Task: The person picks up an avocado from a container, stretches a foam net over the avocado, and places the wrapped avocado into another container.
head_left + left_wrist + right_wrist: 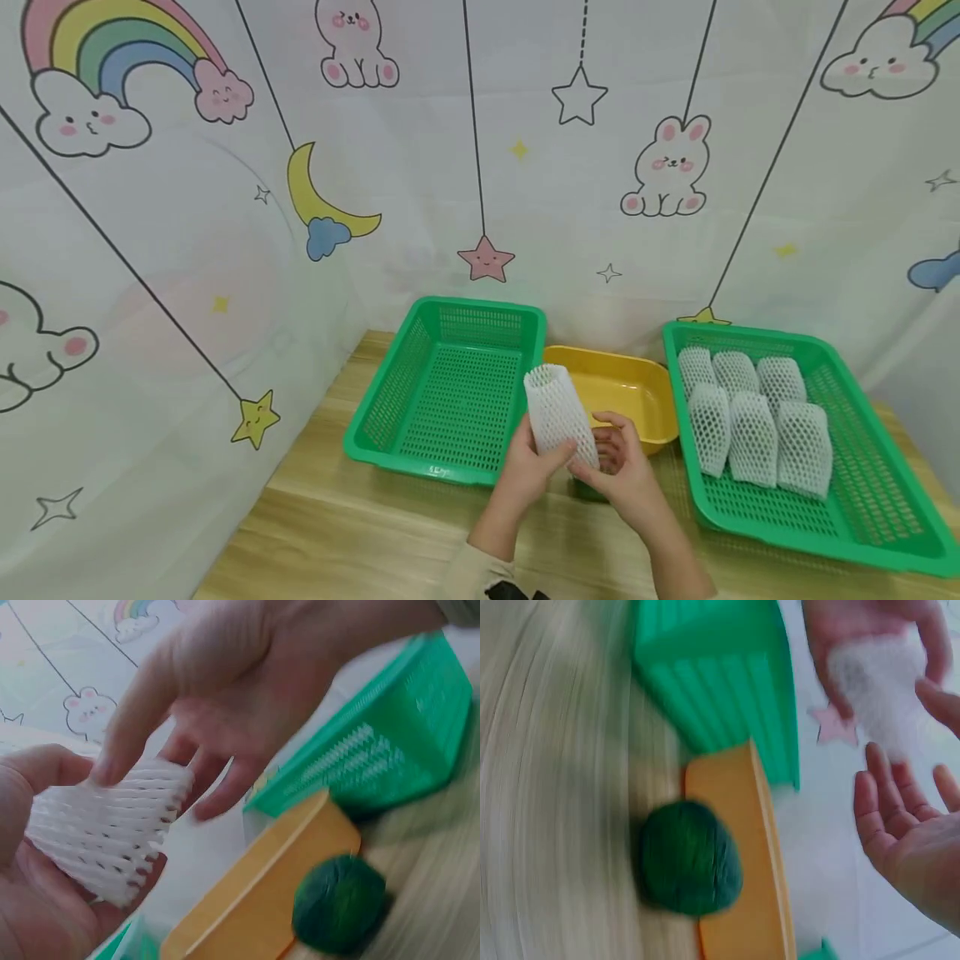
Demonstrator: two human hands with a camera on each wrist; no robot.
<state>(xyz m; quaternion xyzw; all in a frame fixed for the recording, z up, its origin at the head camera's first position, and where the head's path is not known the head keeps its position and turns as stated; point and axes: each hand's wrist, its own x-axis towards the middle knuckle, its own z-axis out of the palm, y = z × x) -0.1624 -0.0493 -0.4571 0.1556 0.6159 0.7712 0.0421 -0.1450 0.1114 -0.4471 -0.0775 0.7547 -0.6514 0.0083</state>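
A white foam net sleeve [553, 408] is held tilted in front of the yellow bin, wide mouth upward. My left hand [527, 462] grips its lower part, with the thumb across the near side. The right hand [626, 471] is at the sleeve's lower end, its thumb touching the mesh in the left wrist view and its fingers loosely spread. Below the hands a dark green round object [341, 904] sits on the table beside the yellow bin [637, 392]. In the head view the right hand mostly covers it.
A green basket [382, 450] with a bare slotted floor is on the left. The right-hand green basket [885, 492] contains several net sleeves [752, 437] in two rows; what is inside them is hard to see. Behind the wooden table [322, 517] hangs a patterned cloth [420, 200].
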